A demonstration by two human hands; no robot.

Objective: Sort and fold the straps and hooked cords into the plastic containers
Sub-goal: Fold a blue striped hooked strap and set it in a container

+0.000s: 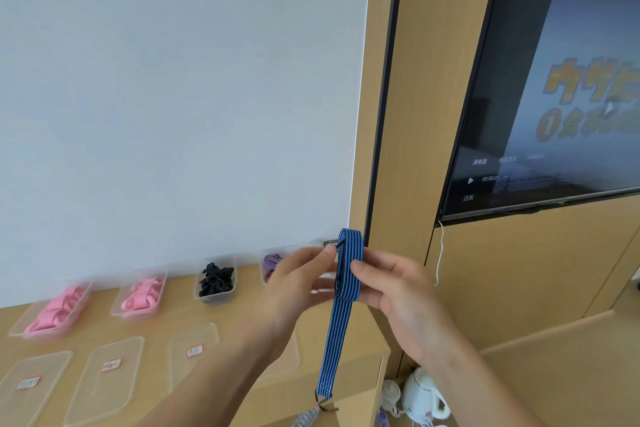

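Note:
Both hands hold a blue striped hooked cord (341, 319) in the air above the desk's right end. My left hand (298, 282) pinches its folded top from the left, and my right hand (391, 282) grips it from the right. The top forms a loop, and one end hangs down to a metal hook (323, 404). Along the wall stand clear plastic containers: two with pink straps (55, 310) (143, 293), one with black straps (216, 279), and one with purple and red cords (272, 265), partly hidden by my left hand.
Several clear lids with red labels (110, 366) lie on the wooden desk (152, 329) in front of the containers. A television (554, 97) hangs on the wood panel at right. A white kettle (420, 392) sits on the floor below the desk's right edge.

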